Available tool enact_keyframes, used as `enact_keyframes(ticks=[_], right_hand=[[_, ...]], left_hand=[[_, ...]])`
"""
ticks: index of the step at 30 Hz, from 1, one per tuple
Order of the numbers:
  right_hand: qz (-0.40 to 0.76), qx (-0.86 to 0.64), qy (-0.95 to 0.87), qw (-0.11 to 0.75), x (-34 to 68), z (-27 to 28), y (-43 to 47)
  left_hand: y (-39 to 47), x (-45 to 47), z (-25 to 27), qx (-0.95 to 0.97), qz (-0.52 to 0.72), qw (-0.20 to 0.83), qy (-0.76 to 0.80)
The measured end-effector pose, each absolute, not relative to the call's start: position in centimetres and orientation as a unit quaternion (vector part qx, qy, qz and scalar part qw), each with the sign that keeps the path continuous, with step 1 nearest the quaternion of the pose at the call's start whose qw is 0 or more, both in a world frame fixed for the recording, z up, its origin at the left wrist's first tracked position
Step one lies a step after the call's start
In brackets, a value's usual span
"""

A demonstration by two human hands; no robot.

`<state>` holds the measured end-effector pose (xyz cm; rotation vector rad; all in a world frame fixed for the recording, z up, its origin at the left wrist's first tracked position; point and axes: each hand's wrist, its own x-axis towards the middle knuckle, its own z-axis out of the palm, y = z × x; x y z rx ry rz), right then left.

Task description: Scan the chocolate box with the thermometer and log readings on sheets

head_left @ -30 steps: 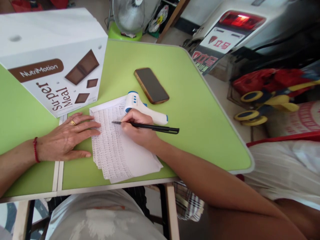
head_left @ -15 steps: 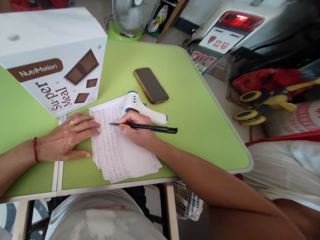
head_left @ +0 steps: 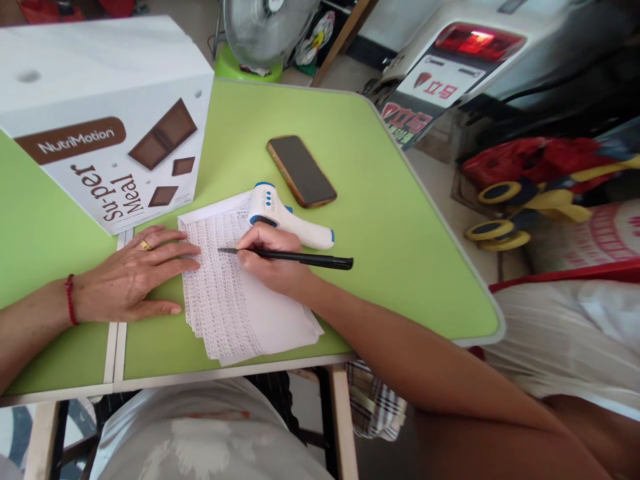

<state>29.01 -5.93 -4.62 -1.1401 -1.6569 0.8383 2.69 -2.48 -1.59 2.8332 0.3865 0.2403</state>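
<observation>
A black pen [head_left: 305, 257] is pinched in my right hand [head_left: 275, 260], its tip touching the upper part of a stack of handwritten paper [head_left: 225, 313]. Rows of small writing cover the left part of the top sheet, while its right part is blank. My left hand [head_left: 143, 270] lies flat with fingers spread, the fingertips on the left edge of the sheets and the rest on the table. A white and blue handheld thermometer [head_left: 295, 223] rests just beyond my right hand, partly on the paper. Past it lies a smartphone [head_left: 303, 171] in a brown case.
The green folding table [head_left: 400, 267] has a seam left of the paper. A tall white carton [head_left: 155, 153] stands at the back left. Beyond the table are a fan [head_left: 260, 27] and a scooter with a red tail light [head_left: 477, 41]. A person's clothed leg [head_left: 565, 333] is at right.
Almost nothing differs. The pen's rear end has shifted very slightly left and down; my left hand and the papers stay in place.
</observation>
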Motion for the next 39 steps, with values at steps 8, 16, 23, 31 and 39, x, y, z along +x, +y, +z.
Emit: enact_keyframes(ticks=[8, 16, 23, 31, 39], right_hand=[[0.332, -0.484, -0.662, 0.465, 28.97, -4.54, -5.84], [0.341, -0.476, -0.661, 0.469, 28.86, -4.26, -5.89], [0.341, -0.475, -0.666, 0.463, 29.01, -4.35, -5.85], [0.322, -0.483, -0.665, 0.470, 28.92, -4.42, -5.91], [0.327, -0.468, -0.678, 0.463, 29.23, -4.31, -5.91]], left_hand=[[-2.45, 2.71, -1.55, 0.976, 0.083, 0.148, 0.139], [-2.45, 2.72, -1.56, 0.978, 0.080, 0.137, 0.137], [-2.46, 2.65, -1.58, 0.977, 0.078, 0.141, 0.139], [-2.46, 2.73, -1.51, 0.979, 0.078, 0.133, 0.134], [-2.40, 2.67, -1.54, 0.979, 0.077, 0.133, 0.133]])
